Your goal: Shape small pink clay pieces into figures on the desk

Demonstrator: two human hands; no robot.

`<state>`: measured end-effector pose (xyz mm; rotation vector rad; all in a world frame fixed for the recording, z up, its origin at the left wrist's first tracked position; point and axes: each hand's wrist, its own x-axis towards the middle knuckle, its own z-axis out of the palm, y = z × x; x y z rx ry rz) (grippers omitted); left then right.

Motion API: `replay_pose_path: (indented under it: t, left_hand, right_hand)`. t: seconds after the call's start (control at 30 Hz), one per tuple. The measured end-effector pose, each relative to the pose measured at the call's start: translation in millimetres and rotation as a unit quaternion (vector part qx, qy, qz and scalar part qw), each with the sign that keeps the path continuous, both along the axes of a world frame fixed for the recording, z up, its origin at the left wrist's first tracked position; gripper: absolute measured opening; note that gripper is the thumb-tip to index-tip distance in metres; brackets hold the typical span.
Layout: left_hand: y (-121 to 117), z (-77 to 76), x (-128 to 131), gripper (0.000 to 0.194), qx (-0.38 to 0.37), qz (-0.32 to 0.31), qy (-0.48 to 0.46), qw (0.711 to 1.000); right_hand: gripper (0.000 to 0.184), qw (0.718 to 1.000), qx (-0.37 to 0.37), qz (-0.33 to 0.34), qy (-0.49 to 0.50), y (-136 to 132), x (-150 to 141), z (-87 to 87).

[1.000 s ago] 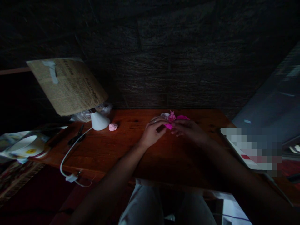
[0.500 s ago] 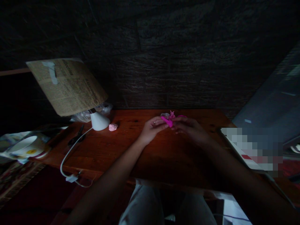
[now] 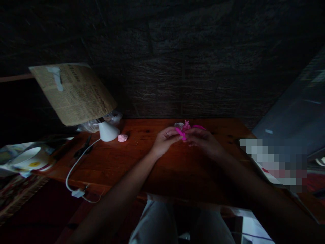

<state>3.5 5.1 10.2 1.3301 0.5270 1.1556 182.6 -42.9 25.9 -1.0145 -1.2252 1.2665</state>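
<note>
Over the middle of the table, my left hand [image 3: 165,139] grips one side of a bright pink piece of modelling clay [image 3: 180,133] between thumb and fingers. From the other side, my right hand [image 3: 203,140] pinches the same piece with closed fingertips, which partly cover it. Just behind the hands stands a small pink figure [image 3: 187,124] with pointed tips on top. Another bright pink piece [image 3: 199,127] shows past my right fingers, its lower part hidden. Beside the figure is a small clear, crumpled-looking thing [image 3: 179,125], too dim to name.
On the wooden table [image 3: 137,162], a pale pink lump [image 3: 123,138] lies near the white base of a lamp [image 3: 108,131] with a newsprint shade. Scissors [image 3: 83,149] and a white cord lie left. A tape roll [image 3: 31,159] sits far left. A dark stone wall rises behind.
The pink clay between my fingertips has turned slightly and looks narrower. My right fingers have shifted a little, uncovering more of the bright pink piece behind them.
</note>
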Motion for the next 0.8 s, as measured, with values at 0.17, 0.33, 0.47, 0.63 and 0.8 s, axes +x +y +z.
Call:
replay_pose_path:
  t: [0.17, 0.33, 0.47, 0.63, 0.8]
  left_hand:
    - [1.0, -2.6, 3.6, 0.032, -0.028, 0.035, -0.012, 0.999]
    - [-0.2, -1.2, 2.5, 0.033, -0.024, 0.056, 0.010, 0.998]
    - [-1.0, -0.9, 0.4, 0.031, -0.005, 0.063, 0.033, 0.997]
    - [-0.9, -2.7, 0.0, 0.028, 0.015, 0.053, 0.032, 0.998]
    - [-1.5, -0.2, 1.7, 0.030, 0.001, 0.067, 0.019, 0.998]
  right_hand:
    - [0.033, 0.997, 0.002, -0.016, 0.069, 1.4, -4.3, -1.2]
    - [0.026, 0.998, 0.035, -0.033, 0.048, 0.3, -3.6, 1.5]
    - [0.026, 0.998, 0.037, -0.030, 0.042, 0.8, -2.0, -0.6]
    - [0.025, 0.999, 0.039, -0.024, 0.023, 1.5, -3.4, -2.1]
    - [0.028, 0.999, 0.026, -0.030, 0.033, 1.8, -5.5, -1.9]
